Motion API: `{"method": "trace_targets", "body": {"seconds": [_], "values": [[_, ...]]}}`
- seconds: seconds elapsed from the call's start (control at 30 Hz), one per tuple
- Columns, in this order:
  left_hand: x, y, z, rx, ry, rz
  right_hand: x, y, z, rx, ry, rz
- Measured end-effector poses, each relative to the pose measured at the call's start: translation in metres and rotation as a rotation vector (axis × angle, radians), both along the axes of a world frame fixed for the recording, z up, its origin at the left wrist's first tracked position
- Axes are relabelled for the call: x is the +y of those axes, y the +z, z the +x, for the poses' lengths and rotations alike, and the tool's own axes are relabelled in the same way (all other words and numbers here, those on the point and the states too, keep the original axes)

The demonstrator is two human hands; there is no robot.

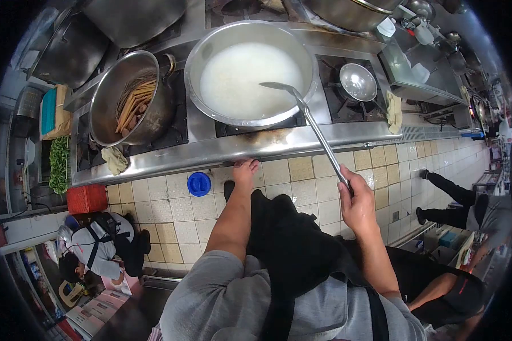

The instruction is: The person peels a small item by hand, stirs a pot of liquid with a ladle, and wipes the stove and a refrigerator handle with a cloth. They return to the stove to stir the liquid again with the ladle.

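Observation:
My right hand [358,206] is closed around the handle of a long metal spatula [318,129]. Its flat blade lies at the surface of a cloudy white liquid [250,77] in a wide steel pot [194,85]. My left hand [246,172] is at the stove's front edge [267,142], just below the pot. Its fingertips are partly hidden against the underside of that edge, so I cannot make out whether they grip anything.
To the left stands a deep pot [159,111] with brown sticks and chunks inside. A small pan [358,82] sits on the right burner. Cloths [115,160] hang at the edge. A blue lidded tub [199,184] is on the floor. Other people [105,241] are nearby on both sides.

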State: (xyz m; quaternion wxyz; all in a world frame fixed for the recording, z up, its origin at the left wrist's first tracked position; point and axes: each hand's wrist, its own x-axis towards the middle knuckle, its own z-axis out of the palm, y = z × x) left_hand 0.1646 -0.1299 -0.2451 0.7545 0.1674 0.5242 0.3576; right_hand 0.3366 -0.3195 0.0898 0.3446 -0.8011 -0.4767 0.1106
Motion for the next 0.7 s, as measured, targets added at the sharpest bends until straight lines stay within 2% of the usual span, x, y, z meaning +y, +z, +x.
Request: {"method": "trace_targets", "body": {"seconds": [0.37, 0.7], "values": [[-0.002, 0.016, 0.004, 0.087, 0.01, 0.041, -0.002, -0.002, 0.0, 0.005, 0.001, -0.008], [0.001, 0.004, 0.005, 0.127, -0.024, 0.089, -0.002, -0.001, 0.0, 0.022, -0.005, -0.016]]}}
